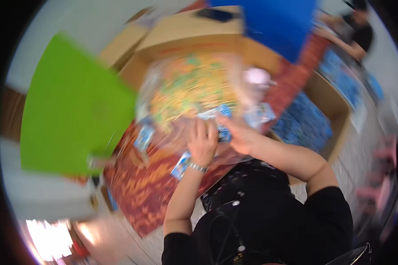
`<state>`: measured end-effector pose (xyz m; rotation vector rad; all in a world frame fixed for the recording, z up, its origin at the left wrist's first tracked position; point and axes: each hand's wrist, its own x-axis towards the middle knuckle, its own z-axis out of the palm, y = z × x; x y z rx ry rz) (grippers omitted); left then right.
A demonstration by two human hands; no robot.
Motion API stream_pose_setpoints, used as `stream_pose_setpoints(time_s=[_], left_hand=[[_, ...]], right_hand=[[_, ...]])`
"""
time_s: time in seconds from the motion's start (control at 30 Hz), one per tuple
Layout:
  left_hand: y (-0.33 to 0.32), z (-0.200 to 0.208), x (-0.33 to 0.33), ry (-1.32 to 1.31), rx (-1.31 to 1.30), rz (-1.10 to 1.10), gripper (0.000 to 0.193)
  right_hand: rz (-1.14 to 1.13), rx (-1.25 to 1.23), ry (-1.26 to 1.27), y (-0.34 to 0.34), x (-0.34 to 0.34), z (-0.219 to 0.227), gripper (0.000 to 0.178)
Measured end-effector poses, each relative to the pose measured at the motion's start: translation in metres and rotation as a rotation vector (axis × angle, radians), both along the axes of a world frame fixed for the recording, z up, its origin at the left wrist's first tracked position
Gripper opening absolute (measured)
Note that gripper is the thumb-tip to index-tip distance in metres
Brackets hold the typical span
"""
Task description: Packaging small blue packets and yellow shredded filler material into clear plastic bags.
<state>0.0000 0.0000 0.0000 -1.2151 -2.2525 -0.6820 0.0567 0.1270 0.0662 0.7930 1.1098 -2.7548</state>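
Both my hands meet over the near side of a table covered in a red-brown patterned cloth (137, 194). Between them is a small blue-and-white packet (224, 128), blurred by motion. My left hand (202, 142), with a metal watch or bracelet on its wrist, closes its fingers on the packet's left side. From the right, my right hand (243, 136) grips it with the thumb on top. One similar packet (180, 165) lies by my left wrist, and another packet (143, 137) lies farther left. Just beyond my hands, a clear plastic bag (148, 95) holds many small yellow, orange and green pieces (194, 86).
An open cardboard box (185, 33) stands behind the bag, with a dark phone-like object (214, 15) on its flap. Green (75, 110) and blue (281, 26) panels flank it. Right, a carton (336, 101) holds blue packets (303, 126). Another person (358, 33) works at far right.
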Motion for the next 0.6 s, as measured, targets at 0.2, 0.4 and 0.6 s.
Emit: stream_pose_setpoints(time_s=[0.2,0.4,0.6], left_hand=[[0.086,0.014,0.006,0.154,-0.119,-0.514,0.045],[0.175,-0.003,0.056,-0.356,-0.269,-1.019,0.072],[0.213,-0.040,0.035,-0.583,-0.357,-0.935,0.061]], right_hand=[[-0.458,0.032,-0.007,0.072,0.053,-0.007,0.041],[-0.710,0.017,-0.177,0.161,0.144,-0.071,0.043],[-1.067,-0.001,-0.161,0.284,0.151,-0.148,0.043]])
